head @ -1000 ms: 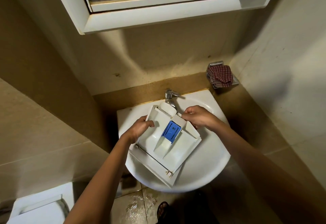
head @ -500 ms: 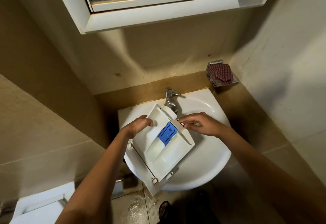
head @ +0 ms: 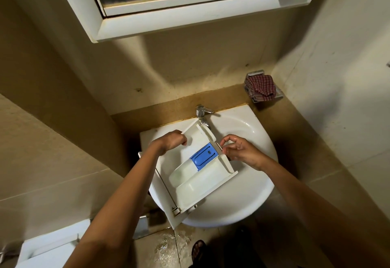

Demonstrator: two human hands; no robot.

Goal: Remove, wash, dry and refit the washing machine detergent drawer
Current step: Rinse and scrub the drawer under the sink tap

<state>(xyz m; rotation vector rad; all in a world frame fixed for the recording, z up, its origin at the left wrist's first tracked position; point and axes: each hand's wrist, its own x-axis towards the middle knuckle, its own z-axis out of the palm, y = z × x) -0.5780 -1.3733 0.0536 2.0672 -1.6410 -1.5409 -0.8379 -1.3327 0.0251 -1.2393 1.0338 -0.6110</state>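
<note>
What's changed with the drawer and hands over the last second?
The drawer swung its front panel leftward, past the sink rim. The right hand loosened its grip on the right wall; contact now unclear. The left hand still holds the left wall; tap and cloth unmoved.

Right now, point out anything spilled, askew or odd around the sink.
Water is splashed on the floor tiles below the sink. The detergent drawer hangs diagonally over it, its front panel jutting past the near rim.

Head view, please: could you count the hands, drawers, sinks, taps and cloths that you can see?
hands: 2, left hand and right hand
drawer: 1
sink: 1
tap: 1
cloth: 1
total: 6
</note>
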